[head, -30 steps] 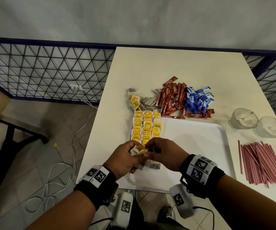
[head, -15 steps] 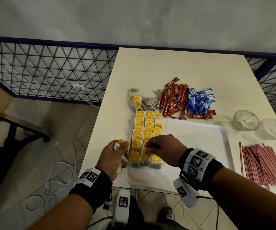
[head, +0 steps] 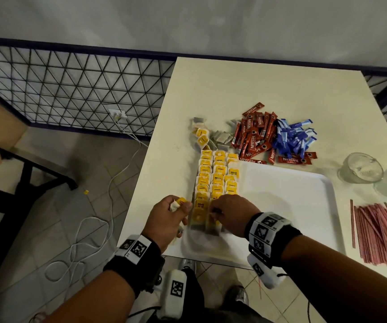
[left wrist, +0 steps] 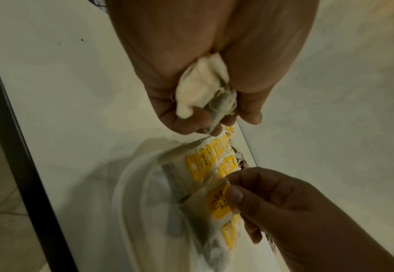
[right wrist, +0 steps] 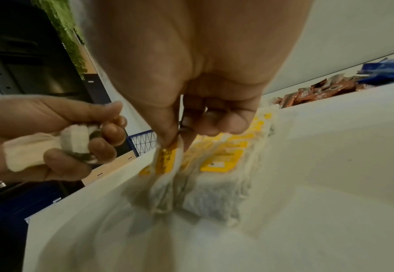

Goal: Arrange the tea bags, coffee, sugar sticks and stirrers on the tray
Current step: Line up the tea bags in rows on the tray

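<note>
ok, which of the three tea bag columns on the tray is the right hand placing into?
The middle column: the right hand pinches a yellow-tagged tea bag at its near end. The left hand holds spare bags beside the tray.

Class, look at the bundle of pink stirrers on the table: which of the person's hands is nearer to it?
Right. The right hand is over the tray's tea bag rows, nearer the stirrers; the left hand is beyond the tray's left edge.

"NESCAFE" reads in white on the red coffee sticks (head: 253, 141); "RELAX" in black on some yellow tea bag tags (head: 233, 171). The smaller print is illegible.
</note>
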Demonstrator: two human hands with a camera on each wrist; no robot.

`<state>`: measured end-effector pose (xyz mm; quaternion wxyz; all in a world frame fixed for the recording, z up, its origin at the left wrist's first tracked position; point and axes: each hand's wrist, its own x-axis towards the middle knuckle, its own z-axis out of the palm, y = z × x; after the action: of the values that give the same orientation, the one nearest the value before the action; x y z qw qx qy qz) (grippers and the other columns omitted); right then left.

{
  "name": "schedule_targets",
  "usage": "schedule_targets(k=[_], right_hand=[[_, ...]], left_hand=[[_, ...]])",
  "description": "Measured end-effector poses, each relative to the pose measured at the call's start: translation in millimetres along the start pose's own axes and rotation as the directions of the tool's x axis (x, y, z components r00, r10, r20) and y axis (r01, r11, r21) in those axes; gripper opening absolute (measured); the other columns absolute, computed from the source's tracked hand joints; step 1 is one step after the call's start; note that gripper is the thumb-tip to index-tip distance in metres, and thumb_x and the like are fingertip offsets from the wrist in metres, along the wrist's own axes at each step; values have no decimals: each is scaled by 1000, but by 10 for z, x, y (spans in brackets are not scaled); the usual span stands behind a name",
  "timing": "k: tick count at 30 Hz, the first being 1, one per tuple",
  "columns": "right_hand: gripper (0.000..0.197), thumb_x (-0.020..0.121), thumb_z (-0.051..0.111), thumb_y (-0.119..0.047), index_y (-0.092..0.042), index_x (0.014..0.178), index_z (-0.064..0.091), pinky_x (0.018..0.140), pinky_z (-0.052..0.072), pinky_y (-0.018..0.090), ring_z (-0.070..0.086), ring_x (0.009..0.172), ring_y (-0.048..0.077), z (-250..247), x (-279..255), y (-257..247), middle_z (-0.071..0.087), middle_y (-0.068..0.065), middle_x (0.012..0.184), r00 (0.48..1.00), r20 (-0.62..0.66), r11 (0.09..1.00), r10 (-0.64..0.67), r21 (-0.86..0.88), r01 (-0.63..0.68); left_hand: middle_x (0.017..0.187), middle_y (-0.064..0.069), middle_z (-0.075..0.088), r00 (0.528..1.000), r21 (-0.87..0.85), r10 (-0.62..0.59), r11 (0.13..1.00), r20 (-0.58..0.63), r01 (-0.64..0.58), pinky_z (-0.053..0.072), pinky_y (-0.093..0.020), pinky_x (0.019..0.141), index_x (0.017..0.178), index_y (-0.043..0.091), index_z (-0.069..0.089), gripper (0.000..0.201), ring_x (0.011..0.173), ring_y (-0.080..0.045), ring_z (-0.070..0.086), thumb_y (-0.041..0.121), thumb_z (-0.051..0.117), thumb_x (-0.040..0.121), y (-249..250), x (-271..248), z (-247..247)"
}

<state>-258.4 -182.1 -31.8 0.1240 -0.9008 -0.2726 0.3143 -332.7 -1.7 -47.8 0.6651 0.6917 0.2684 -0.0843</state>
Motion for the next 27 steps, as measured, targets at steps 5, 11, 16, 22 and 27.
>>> schedule_targets(k=[5, 11, 16, 22, 27], right_hand=[[24, 95, 43, -22, -20, 117, 53, 79, 49, 37, 56, 99, 28, 122, -14, 6, 51, 4, 113, 997, -71, 998, -27, -66, 22], [22, 85, 49, -16, -15, 100, 65, 68, 52, 41, 59, 82, 30, 170, -255, 33, 55, 6, 102, 963, -185, 981, -194, -16, 195], [23, 70, 69, -37, -25, 89, 65, 54, 51, 34, 63, 70, 27, 314, -257, 14, 60, 1, 88, 967, -113, 967, -228, -139, 211], [26, 61, 80, -29, -21, 81, 66, 54, 51, 34, 62, 67, 29, 335, -124, 48, 61, 4, 86, 971, -131, 963, -198, -210, 168], [24, 80, 64, -31, -19, 101, 65, 77, 48, 41, 57, 93, 33, 300, -77, 41, 59, 7, 108, 977, -147, 968, -155, -220, 120]], left_hand=[[76, 7, 66, 969, 499, 185, 831, 167, -245, 47, -22, 66, 87, 25, 65, 7, 71, -11, 60, 27, 71, 84, 9, -48, -5], [104, 6, 66, 906, 747, 285, 516, 312, -420, 46, -25, 87, 117, 37, 65, 30, 100, -14, 61, 33, 50, 92, -47, -82, -164], [112, 7, 55, 875, 852, 143, 201, 462, -483, 41, -26, 81, 124, 35, 55, 33, 113, -14, 50, 46, 45, 95, 21, -46, -37], [120, 2, 52, 884, 884, 6, 32, 467, -467, 42, -31, 80, 133, 35, 45, 37, 116, -22, 47, 44, 42, 97, 41, 80, 74], [122, 3, 52, 897, 896, 31, 49, 441, -442, 43, -31, 81, 133, 36, 44, 36, 116, -22, 47, 41, 40, 97, 44, 136, 67]])
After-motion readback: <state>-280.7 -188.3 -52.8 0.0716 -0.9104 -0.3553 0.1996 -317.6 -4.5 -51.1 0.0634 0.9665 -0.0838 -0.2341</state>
